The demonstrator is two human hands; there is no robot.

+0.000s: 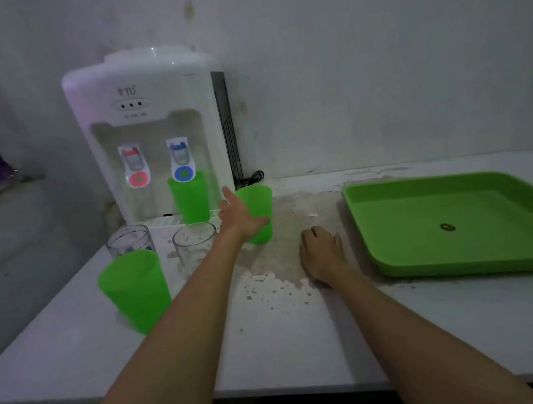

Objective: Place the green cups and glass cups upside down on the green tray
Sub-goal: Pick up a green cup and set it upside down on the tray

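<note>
Three green cups stand upright on the white table: one near left point(136, 289), one under the dispenser's blue tap point(190, 198), and one in the middle point(259, 209). My left hand point(239, 218) wraps its fingers around the middle cup, thumb raised. Two glass cups stand upright, one with a blue print point(129, 241) and a plain one point(194, 245). My right hand point(323, 251) rests palm down on the table, holding nothing. The green tray point(396, 263) lies empty at the right.
A white water dispenser point(151, 115) stands against the back wall at the left, with a black cable point(252, 177) beside it. The table top point(284, 285) is worn and flaking in the middle. The table's front edge runs below my forearms.
</note>
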